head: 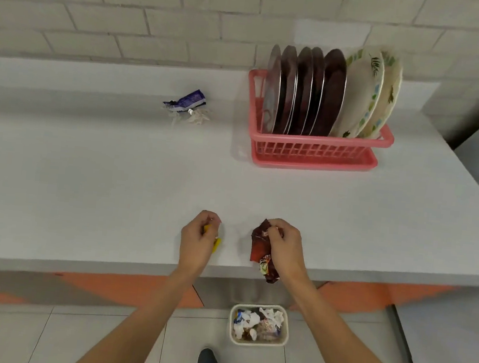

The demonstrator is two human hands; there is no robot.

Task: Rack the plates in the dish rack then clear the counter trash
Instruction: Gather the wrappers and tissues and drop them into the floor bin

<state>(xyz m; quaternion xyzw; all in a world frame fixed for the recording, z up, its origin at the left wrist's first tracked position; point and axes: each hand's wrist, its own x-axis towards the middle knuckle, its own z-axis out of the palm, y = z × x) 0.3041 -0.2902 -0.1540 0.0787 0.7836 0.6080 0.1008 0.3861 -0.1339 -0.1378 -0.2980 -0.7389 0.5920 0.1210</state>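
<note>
Gripping red wrapper (258,247) w/ right hand (283,243), yellow scrap (217,244) w/ left hand (198,240); person should drop both over bin (257,343), 6 o'clock.

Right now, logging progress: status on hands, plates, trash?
Left hand grips yellow scrap; right hand grips red wrapper. Plates racked. Purple wrapper and tissue lie on counter. Bin below edge.

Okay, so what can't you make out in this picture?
Head view only:
1. Yellow item in the left hand: mostly covered by that hand, identity unclear.
2. Purple wrapper print: too small, blurred.
3. Red wrapper in the right hand: label crumpled, unreadable.
4. Bin contents: lower layers buried under paper.
</note>
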